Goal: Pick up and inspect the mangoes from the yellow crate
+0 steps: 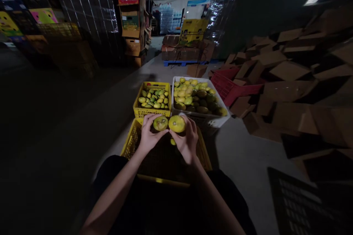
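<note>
My left hand (150, 134) is closed around a greenish-yellow fruit (160, 123) with brown blemishes, which looks like a lemon. My right hand (187, 137) grips a cleaner, brighter yellow fruit (177, 123) of the same kind. Both are held side by side, their round stem ends facing me. Below them stands a yellow plastic crate (129, 143), dark inside, with a small yellow fruit (173, 141) partly showing between my hands. Beyond it, a smaller yellow crate (153, 113) holds green and yellow fruits, and a white crate (219, 117) holds a larger heap.
A red crate (226, 86) and a large pile of cardboard boxes (292, 91) lie to the right. Stacked cartons (131, 25) rise at the back left. A blue pallet (176, 63) bears boxes farther off. At the lower right is a dark slotted crate (295, 198).
</note>
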The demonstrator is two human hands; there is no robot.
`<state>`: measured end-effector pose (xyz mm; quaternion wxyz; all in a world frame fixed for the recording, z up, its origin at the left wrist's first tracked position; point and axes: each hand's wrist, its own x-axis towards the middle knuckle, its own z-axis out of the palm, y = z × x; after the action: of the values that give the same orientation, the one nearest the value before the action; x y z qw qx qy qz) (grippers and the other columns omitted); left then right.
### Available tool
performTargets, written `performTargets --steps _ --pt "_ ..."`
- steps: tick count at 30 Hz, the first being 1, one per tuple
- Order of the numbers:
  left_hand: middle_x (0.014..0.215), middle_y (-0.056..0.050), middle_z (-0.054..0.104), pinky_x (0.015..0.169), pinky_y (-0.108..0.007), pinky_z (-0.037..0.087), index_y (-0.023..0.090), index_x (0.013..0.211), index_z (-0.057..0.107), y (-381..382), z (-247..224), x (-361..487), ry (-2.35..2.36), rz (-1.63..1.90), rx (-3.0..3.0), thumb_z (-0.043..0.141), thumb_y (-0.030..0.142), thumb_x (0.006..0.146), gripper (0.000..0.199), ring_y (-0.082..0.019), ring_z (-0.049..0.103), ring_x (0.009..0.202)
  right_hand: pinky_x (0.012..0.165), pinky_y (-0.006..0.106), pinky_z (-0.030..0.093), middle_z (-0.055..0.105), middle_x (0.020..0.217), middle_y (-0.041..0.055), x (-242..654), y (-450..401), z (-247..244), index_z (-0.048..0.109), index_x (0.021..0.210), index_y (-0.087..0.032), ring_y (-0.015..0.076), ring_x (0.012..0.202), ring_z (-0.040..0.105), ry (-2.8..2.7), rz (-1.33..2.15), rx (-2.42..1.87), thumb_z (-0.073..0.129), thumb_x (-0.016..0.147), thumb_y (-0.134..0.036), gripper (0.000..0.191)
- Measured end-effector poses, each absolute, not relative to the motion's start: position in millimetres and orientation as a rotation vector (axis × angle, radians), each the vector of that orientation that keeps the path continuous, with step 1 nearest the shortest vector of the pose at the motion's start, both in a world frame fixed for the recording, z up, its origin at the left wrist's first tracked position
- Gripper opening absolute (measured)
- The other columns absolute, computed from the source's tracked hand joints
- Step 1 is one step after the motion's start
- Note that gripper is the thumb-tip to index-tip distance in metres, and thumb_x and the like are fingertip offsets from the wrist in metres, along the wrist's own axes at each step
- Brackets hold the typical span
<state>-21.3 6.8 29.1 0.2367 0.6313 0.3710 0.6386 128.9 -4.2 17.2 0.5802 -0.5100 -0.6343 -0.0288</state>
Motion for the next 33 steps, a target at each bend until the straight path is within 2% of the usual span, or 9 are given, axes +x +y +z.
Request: performTargets --steps 7,13,20,24,26,29,31,33 --pt "0.11 -0.006 0.058 0.102 -0.042 0.041 0.03 0.108 0.069 4 31 -22 1.004 1.716 1.744 0.078 0.028 0.067 0.042 -0.025 0.054 0.109 0.09 0.045 0.051 0.061 0.113 0.0097 131 -2 16 0.054 0.12 -0.024 0.0251 0.103 0.06 -1.472 -0.115 -1.193 0.072 0.074 -0.033 0.051" --pt "0.111 -0.006 0.057 0.102 -0.042 0.042 0.031 0.111 0.068 3 30 -22 1.028 1.711 1.776 0.076 0.029 0.071 0.042 -0.024 0.054 0.11 0.093 0.046 0.05 0.061 0.114 0.0089 133 -1 14 0.052 0.123 -0.026 0.0254 0.105 0.059 -1.477 -0.12 -1.185 0.071 0.075 -0.033 0.052" --pt "0.114 -0.006 0.06 0.106 -0.039 0.037 0.03 0.114 0.066 -1 34 -20 0.99 1.693 1.607 0.082 0.023 0.062 0.054 -0.024 0.053 0.113 0.089 0.044 0.052 0.062 0.112 0.01 132 -2 18 0.054 0.118 -0.023 0.0254 0.101 0.061 -1.445 -0.071 -1.203 0.072 0.072 -0.031 0.05" --pt "0.11 -0.006 0.063 0.105 -0.035 0.038 0.025 0.102 0.068 -3 36 -18 0.933 1.728 1.34 0.083 0.017 0.058 0.047 -0.023 0.055 0.112 0.09 0.045 0.051 0.063 0.113 0.0101 131 -2 15 0.054 0.116 -0.023 0.0261 0.103 0.061 -1.452 -0.024 -1.175 0.076 0.068 -0.035 0.054" --pt "0.109 -0.005 0.063 0.102 -0.031 0.039 0.023 0.1 0.069 -2 37 -18 0.916 1.711 1.246 0.082 0.016 0.059 0.044 -0.022 0.055 0.111 0.088 0.045 0.052 0.063 0.114 0.0098 130 -3 13 0.052 0.117 -0.023 0.0256 0.101 0.062 -1.421 0.07 -1.157 0.078 0.065 -0.035 0.06" --pt "0.109 -0.002 0.063 0.099 -0.026 0.042 0.025 0.101 0.067 3 36 -18 0.919 1.705 1.153 0.079 0.019 0.064 0.039 -0.018 0.056 0.11 0.077 0.039 0.055 0.065 0.106 0.0067 126 -3 12 0.046 0.116 -0.024 0.022 0.089 0.065 -1.266 0.361 -1.127 0.082 0.057 -0.032 0.069" --pt "0.106 -0.001 0.063 0.095 -0.026 0.046 0.025 0.1 0.065 7 35 -18 0.912 1.684 1.05 0.076 0.024 0.069 0.033 -0.017 0.057 0.107 0.07 0.035 0.056 0.067 0.097 0.0026 124 -3 15 0.047 0.108 -0.025 0.0188 0.08 0.065 -1.132 0.623 -1.068 0.082 0.057 -0.03 0.062" --pt "0.105 0.0 0.063 0.087 -0.029 0.052 0.026 0.1 0.062 10 34 -18 0.864 1.605 0.886 0.072 0.03 0.073 0.029 -0.017 0.059 0.101 0.068 0.031 0.055 0.067 0.091 0.0003 124 -3 20 0.052 0.098 -0.024 0.0166 0.076 0.064 -1.021 0.855 -0.987 0.079 0.06 -0.03 0.047"
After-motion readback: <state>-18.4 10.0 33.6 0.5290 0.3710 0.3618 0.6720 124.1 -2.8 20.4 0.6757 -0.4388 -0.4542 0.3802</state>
